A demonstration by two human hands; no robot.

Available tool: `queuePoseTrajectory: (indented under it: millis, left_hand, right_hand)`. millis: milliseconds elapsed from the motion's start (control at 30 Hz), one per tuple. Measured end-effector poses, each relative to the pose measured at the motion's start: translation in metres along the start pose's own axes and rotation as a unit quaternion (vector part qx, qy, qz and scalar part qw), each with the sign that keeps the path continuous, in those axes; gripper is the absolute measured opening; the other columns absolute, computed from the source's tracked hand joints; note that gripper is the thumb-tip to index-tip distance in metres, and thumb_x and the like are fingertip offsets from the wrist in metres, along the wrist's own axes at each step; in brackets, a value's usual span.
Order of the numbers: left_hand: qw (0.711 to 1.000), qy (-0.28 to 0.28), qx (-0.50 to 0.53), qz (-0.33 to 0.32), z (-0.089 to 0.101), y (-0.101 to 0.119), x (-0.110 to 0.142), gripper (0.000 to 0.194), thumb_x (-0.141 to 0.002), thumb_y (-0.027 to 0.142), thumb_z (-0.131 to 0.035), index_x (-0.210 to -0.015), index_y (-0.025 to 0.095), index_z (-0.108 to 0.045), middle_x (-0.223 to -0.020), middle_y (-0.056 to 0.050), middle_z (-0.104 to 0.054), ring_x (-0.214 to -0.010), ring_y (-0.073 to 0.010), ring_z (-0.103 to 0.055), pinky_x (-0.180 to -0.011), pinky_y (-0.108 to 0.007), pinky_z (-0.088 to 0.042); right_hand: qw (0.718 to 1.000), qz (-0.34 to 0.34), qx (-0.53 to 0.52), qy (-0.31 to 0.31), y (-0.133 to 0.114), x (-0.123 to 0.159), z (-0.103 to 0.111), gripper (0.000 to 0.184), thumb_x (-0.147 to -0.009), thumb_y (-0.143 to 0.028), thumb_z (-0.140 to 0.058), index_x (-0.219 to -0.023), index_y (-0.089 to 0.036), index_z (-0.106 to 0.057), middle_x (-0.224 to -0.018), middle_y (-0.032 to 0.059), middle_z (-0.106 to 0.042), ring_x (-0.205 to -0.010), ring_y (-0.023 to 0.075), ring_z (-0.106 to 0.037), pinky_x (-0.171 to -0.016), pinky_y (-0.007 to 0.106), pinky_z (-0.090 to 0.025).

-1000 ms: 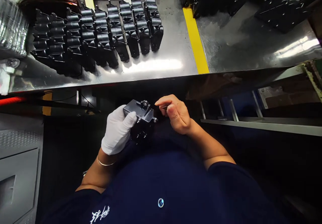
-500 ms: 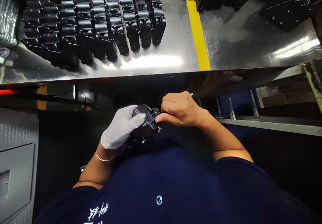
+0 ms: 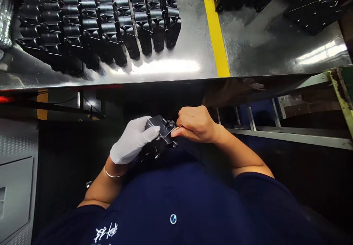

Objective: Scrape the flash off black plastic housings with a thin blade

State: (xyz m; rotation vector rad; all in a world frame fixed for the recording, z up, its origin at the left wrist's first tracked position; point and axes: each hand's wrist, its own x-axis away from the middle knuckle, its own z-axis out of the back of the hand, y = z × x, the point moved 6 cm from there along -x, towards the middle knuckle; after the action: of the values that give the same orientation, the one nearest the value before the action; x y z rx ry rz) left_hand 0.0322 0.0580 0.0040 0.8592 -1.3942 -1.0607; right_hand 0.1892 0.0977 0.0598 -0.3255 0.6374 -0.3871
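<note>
In its white glove, my left hand (image 3: 132,139) grips a black plastic part (image 3: 162,127), thumb on top. The part has a flat shiny face, round bosses at its upper right edge and thin prongs below. My bare right hand (image 3: 196,123) is closed at the part's right edge, thumb pressed along a thin blade-like tool (image 3: 179,127). Only a sliver of that tool shows; the fist hides the rest.
Rows of similar black parts (image 3: 104,24) stand on the metal bench (image 3: 190,35), left of a yellow stripe (image 3: 217,39). More black parts (image 3: 313,10) lie at the right. A metal frame (image 3: 292,136) is beside my right arm, a grey cabinet (image 3: 16,186) at lower left.
My right hand has shifted slightly down and left and turned a little; the tool's pale end above the fist no longer shows. My left hand holds the part almost unmoved.
</note>
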Motion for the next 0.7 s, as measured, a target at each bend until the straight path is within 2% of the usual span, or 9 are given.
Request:
queuePoseTrajectory:
  millis: [133,267,367,467,567,700]
  left_hand:
    - [1.000,-0.018,-0.003,0.014,-0.003,0.002,0.001,0.037,-0.071,0.053,-0.069,-0.067,0.017,-0.059,-0.060,0.001,-0.057,-0.052,-0.0121,-0.047,-0.047,-0.023,-0.042]
    - [1.000,-0.009,-0.017,0.013,-0.003,0.004,0.000,0.037,-0.070,0.052,-0.069,-0.064,0.017,-0.058,-0.060,0.000,-0.056,-0.052,-0.0122,-0.047,-0.046,-0.023,-0.042]
    - [1.000,-0.006,-0.014,0.007,-0.002,0.004,-0.001,0.036,-0.071,0.051,-0.069,-0.064,0.017,-0.059,-0.060,0.000,-0.056,-0.052,-0.0120,-0.047,-0.046,-0.023,-0.041]
    - [1.000,-0.007,0.002,0.005,-0.003,0.003,-0.001,0.038,-0.071,0.053,-0.069,-0.064,0.018,-0.058,-0.058,0.001,-0.056,-0.051,-0.0115,-0.046,-0.046,-0.022,-0.040]
    - [1.000,0.017,0.009,0.003,0.000,0.004,-0.001,0.038,-0.071,0.055,-0.067,-0.065,0.018,-0.060,-0.060,0.000,-0.060,-0.052,-0.0134,-0.050,-0.047,-0.024,-0.043]
    - [0.998,0.061,-0.010,-0.023,0.006,0.007,-0.003,0.035,-0.075,0.053,-0.063,-0.069,0.018,-0.064,-0.065,-0.004,-0.066,-0.057,-0.0166,-0.057,-0.051,-0.027,-0.046]
  right_hand:
    - [1.000,-0.018,-0.007,-0.013,0.001,-0.001,0.001,0.049,-0.094,-0.058,-0.040,-0.074,-0.017,-0.056,-0.063,0.0001,-0.051,-0.059,0.0115,-0.045,-0.054,0.025,-0.030]
    - [0.999,-0.003,0.015,-0.039,-0.003,-0.003,-0.001,0.050,-0.098,-0.051,-0.037,-0.064,-0.018,-0.051,-0.058,-0.0010,-0.045,-0.055,0.0109,-0.042,-0.052,0.026,-0.025]
    - [0.999,-0.015,-0.028,-0.023,-0.002,-0.003,0.003,0.049,-0.099,-0.048,-0.036,-0.064,-0.018,-0.051,-0.057,-0.0013,-0.046,-0.054,0.0103,-0.042,-0.052,0.025,-0.028]
    - [0.995,-0.051,-0.087,0.014,0.002,-0.002,0.008,0.040,-0.102,-0.035,-0.032,-0.075,-0.016,-0.055,-0.062,0.0003,-0.052,-0.056,0.0101,-0.046,-0.056,0.023,-0.037]
    - [0.995,-0.065,-0.062,0.037,0.001,0.000,0.008,0.030,-0.099,-0.024,-0.037,-0.078,-0.016,-0.056,-0.064,0.0008,-0.055,-0.058,0.0106,-0.048,-0.057,0.023,-0.038]
    - [0.997,-0.053,0.000,0.055,-0.004,0.004,-0.001,0.031,-0.098,-0.025,-0.042,-0.073,-0.016,-0.058,-0.058,-0.0005,-0.053,-0.055,0.0107,-0.046,-0.055,0.024,-0.036]
